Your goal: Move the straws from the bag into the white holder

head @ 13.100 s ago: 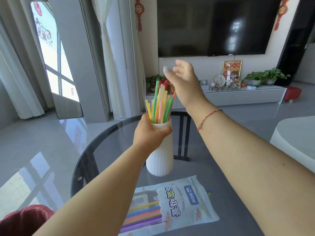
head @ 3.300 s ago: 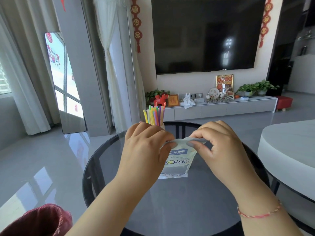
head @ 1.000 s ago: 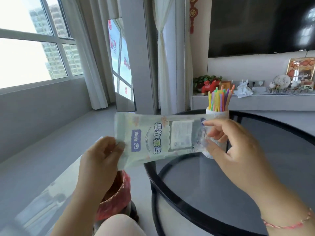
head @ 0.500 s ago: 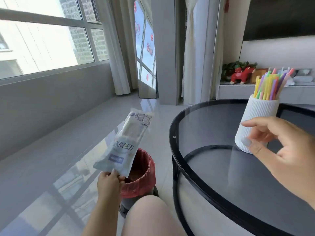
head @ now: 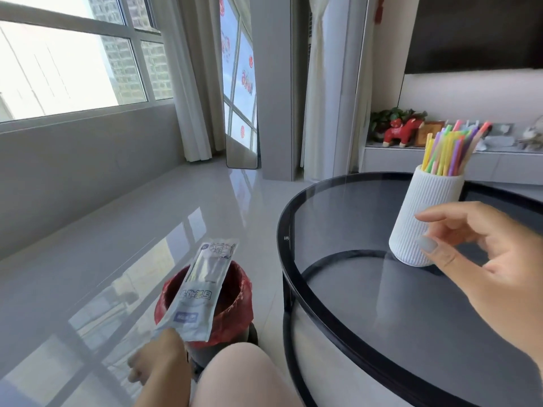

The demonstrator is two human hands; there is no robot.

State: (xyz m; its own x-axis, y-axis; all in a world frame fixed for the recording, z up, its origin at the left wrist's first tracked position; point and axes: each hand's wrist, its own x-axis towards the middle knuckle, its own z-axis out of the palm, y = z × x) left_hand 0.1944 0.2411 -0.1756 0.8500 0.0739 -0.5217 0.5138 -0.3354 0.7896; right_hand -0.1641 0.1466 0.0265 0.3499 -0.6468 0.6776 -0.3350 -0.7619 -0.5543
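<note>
Straws (head: 449, 151): multicoloured bunch upright in one white holder (head: 426, 218) on glass table (head: 367, 304), too many to count. One bag (head: 199, 292), flat, Chinese print unreadable, pinched at lower end by left hand (head: 160, 362), now lower, right over red-lined bin (head: 232, 318). Right hand (head: 484, 259) loose, empty, fingers spread before holder.

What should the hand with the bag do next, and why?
Probably let go, so the bag drops into the red-lined bin. The left hand holds it by its lower end right above the bin, it looks flat and empty, and the straws already stand in the white holder. The right hand is free.
</note>
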